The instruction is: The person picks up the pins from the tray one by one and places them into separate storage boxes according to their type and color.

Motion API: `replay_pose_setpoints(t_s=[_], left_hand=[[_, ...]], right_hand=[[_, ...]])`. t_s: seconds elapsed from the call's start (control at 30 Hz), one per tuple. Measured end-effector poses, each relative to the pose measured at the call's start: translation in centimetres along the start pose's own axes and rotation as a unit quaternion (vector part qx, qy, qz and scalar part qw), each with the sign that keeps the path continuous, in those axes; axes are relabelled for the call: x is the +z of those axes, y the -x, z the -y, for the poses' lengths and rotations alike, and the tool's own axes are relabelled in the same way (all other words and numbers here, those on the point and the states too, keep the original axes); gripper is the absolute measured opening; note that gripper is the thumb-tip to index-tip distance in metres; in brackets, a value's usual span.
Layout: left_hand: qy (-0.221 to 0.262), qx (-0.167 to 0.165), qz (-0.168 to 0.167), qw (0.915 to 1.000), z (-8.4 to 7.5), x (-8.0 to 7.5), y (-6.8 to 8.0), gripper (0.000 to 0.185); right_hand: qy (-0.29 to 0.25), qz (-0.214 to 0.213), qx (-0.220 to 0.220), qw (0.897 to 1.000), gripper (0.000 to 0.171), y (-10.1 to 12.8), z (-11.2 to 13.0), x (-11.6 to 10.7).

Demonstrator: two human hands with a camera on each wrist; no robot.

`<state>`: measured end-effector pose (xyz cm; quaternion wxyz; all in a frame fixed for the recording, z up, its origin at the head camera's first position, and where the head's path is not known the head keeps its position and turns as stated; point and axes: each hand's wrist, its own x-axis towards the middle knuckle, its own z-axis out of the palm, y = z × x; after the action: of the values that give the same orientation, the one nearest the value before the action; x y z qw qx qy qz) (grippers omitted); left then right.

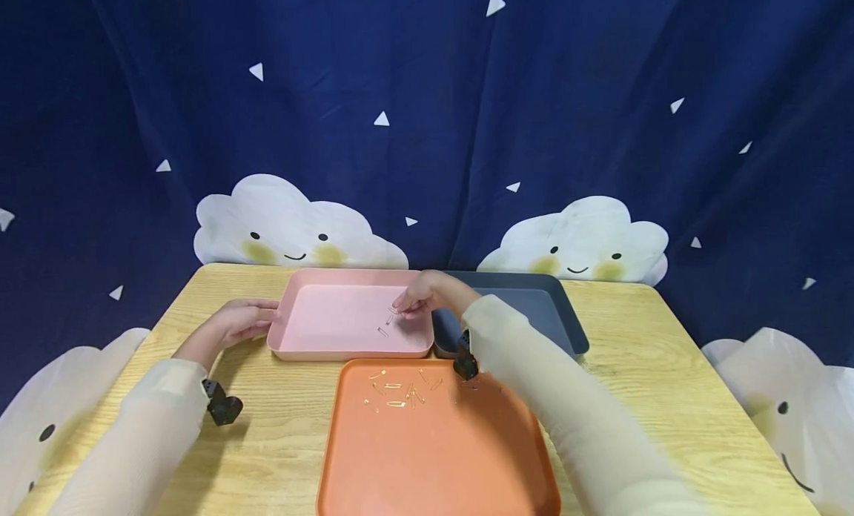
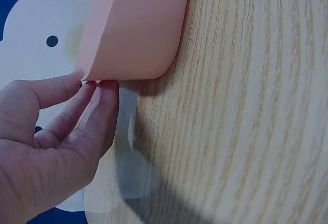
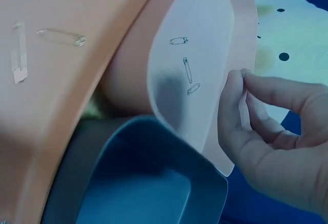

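Observation:
A pink tray (image 1: pixel 333 319) (image 2: pixel 138 29) (image 3: pixel 205 8) lies at the back of the wooden table. My left hand (image 1: pixel 240 322) (image 2: pixel 66 126) touches its left corner with a straight thumb and fingertips. My right hand (image 1: pixel 403 306) (image 3: pixel 245 78) hovers over the tray's right part, thumb and forefinger pinched on a small silver safety pin that barely shows. Three silver safety pins (image 1: pixel 385 325) (image 3: pixel 188 69) lie on the tray floor below it. Nearer me, an orange tray (image 1: pixel 434 457) (image 3: pixel 77 80) holds several gold safety pins (image 1: pixel 400 390) (image 3: pixel 61 37).
A dark grey-blue tray (image 1: pixel 534 301) (image 3: pixel 148 183) stands right of the pink one, touching it. The table (image 1: pixel 667 368) ends against a dark blue curtain with white clouds (image 1: pixel 293 227). Black wrist mounts (image 1: pixel 222 408) sit on both sleeves.

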<state>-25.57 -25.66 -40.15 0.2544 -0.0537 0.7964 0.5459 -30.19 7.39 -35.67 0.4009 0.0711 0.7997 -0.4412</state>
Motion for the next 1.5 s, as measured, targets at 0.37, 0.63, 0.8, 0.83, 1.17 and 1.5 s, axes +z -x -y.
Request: replay_pose_setpoints(t_s=[0.37,0.63,0.8,0.83,1.17,1.5], left_hand=[[0.009,-0.003,-0.005,0.9999,-0.3,-0.1,0.2,0.063],[0.010,-0.010,-0.012,0.9998,-0.2,-0.1,0.3,0.063],[0.010,-0.011,-0.014,0.9998,-0.2,-0.1,0.2,0.063],[0.010,-0.011,-0.015,0.9998,-0.2,0.0,0.2,0.063],[0.000,-0.016,-0.011,0.9998,-0.1,0.0,0.0,0.062],[0.025,-0.007,-0.008,0.9996,0.0,0.2,0.0,0.061]], right_hand=[[0.060,-0.085,0.009,0.995,0.012,-11.9,-1.1,-0.4],[0.104,-0.145,-0.014,0.984,0.021,-0.8,1.4,2.6],[0.123,-0.150,-0.026,0.981,0.027,-0.4,1.9,3.1],[0.127,-0.149,-0.029,0.980,0.026,-1.1,1.8,2.8],[0.031,-0.112,-0.042,0.992,0.018,-5.2,0.8,0.7],[0.031,-0.039,-0.114,0.992,0.030,1.8,-0.8,0.4]])
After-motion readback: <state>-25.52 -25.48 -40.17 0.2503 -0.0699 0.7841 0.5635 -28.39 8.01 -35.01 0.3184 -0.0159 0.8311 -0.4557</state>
